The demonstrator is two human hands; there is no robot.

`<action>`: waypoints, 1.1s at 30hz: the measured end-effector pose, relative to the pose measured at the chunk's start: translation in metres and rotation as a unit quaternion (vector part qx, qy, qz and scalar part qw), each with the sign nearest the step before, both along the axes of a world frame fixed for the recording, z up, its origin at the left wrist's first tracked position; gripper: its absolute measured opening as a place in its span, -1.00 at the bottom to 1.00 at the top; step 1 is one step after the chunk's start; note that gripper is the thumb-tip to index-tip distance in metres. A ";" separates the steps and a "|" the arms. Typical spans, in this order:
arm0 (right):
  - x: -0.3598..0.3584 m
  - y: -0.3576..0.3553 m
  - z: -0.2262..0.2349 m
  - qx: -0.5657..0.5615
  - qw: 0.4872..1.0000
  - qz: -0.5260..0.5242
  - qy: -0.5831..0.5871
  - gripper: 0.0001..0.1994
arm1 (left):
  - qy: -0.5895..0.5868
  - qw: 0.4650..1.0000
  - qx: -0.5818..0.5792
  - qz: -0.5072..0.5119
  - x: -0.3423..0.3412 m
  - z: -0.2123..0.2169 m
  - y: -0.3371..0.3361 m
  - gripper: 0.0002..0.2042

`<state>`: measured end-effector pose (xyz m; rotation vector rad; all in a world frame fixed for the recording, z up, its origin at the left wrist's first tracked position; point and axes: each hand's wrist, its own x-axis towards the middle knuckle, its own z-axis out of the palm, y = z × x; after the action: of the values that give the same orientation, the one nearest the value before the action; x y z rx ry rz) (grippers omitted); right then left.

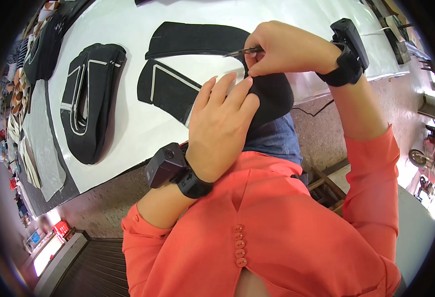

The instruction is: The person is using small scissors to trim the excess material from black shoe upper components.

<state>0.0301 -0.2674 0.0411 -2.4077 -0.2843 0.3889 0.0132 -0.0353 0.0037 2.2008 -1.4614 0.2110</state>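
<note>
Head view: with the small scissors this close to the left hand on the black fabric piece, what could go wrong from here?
1. The scissors in the right hand point toward the left hand's fingertips; a slip might nick them.
2. The black fabric piece overhangs the white table edge, so it may shift and the cut wander.
3. The left hand hides part of the piece, so the cut line may be hard to see.

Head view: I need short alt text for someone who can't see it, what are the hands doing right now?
The right hand holds small scissors against a black fabric piece, which the left hand steadies from below at the edge of a white table. More black fabric pieces with white trim lie on the table. Both wrists carry black strapped devices, and the sleeves are orange.
</note>
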 end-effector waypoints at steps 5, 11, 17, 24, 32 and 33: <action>0.002 0.000 0.001 -0.015 1.000 -0.003 -0.006 -0.77 | 0.020 1.000 0.004 -0.007 0.001 -0.001 0.003 -0.77; -0.002 0.006 0.004 -0.033 0.999 -0.024 0.004 -0.77 | 0.088 0.996 0.003 -0.024 -0.023 -0.006 0.035 -0.64; -0.028 0.027 -0.009 -0.025 0.998 -0.064 0.000 -0.75 | 0.058 0.998 0.002 0.018 -0.005 -0.008 0.061 -0.64; -0.034 0.034 -0.006 0.031 0.990 -0.127 0.060 -0.77 | 0.067 0.997 -0.015 -0.045 -0.003 -0.007 0.037 -0.69; -0.031 0.020 -0.006 0.002 0.996 -0.084 0.023 -0.77 | 0.020 0.998 -0.011 -0.060 0.004 -0.003 0.025 -0.75; -0.031 0.020 -0.008 0.003 0.996 -0.084 0.023 -0.77 | 0.015 0.998 -0.001 -0.059 0.004 -0.001 0.024 -0.75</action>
<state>-0.0005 -0.2472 0.0334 -2.3923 -0.0608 0.3663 0.0176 -0.0115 0.0030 2.0979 -1.5680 0.1398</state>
